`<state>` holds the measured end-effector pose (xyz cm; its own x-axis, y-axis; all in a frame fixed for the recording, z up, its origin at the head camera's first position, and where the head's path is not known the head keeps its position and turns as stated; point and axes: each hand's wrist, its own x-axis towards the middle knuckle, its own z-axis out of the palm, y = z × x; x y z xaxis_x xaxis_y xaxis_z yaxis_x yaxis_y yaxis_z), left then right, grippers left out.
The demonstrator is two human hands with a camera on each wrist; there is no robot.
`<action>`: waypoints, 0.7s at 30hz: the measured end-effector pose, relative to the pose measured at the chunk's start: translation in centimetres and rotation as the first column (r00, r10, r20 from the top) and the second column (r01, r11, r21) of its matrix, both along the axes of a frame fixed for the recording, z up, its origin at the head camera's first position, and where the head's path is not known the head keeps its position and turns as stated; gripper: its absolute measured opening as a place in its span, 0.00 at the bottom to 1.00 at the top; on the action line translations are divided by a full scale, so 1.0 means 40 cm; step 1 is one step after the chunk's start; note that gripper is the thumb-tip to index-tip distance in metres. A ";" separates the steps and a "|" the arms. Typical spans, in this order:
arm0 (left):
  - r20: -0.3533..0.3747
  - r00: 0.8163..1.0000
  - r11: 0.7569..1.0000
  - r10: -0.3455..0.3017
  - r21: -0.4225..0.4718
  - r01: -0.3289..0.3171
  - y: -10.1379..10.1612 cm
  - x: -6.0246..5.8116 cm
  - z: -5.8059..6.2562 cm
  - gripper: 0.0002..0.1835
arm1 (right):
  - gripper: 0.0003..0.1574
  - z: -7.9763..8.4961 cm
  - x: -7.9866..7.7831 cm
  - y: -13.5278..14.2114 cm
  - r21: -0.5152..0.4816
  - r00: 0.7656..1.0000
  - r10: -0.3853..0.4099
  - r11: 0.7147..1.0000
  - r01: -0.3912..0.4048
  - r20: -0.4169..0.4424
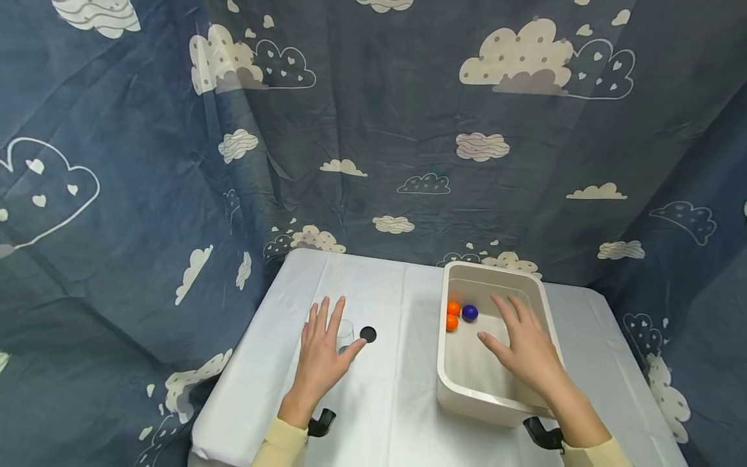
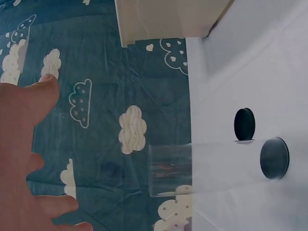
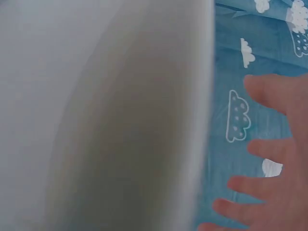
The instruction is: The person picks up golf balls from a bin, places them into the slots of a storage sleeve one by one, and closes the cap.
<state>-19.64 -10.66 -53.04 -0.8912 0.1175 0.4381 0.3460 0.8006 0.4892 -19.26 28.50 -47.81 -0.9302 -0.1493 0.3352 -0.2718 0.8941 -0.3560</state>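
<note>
My left hand (image 1: 320,366) hovers over the table's left side with straight, spread fingers and holds nothing. Just beyond its thumb stands a clear cylindrical container (image 2: 169,171), upright, partly hidden by the hand in the head view; its base (image 2: 275,159) looks dark. A black round disc (image 1: 368,335), like a lid, lies on the table beside it. Over the pale bin (image 1: 478,376) is my right hand (image 1: 528,353), fingers apart and grasping nothing. Two orange balls, one at the back (image 1: 453,308) and one nearer (image 1: 452,323), sit by the bin's left wall, with a blue ball (image 1: 469,313) beside them.
A white cloth covers the table (image 1: 408,389). The bin's tall walls rise on the right half of it. Behind and at both sides hangs a dark blue curtain (image 1: 373,130) with cloud prints, close to the table's far edge.
</note>
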 end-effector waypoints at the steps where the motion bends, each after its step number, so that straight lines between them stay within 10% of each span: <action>1: 0.006 1.000 1.000 0.001 0.005 -0.001 -0.001 -0.001 -0.003 0.49 | 0.51 0.001 -0.009 0.003 -0.003 1.000 0.008 1.000 -0.008 0.003; 21: 0.051 0.999 0.981 0.015 0.194 -0.024 -0.016 -0.036 -0.105 0.52 | 0.44 0.050 -0.175 0.029 -0.115 0.984 0.070 0.992 -0.052 0.165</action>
<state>-21.10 -11.32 -57.26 -0.9133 0.0168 0.4070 0.3034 0.6948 0.6521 -26.24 29.65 -45.81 -0.9650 -0.1786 0.1919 -0.2524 0.8307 -0.4962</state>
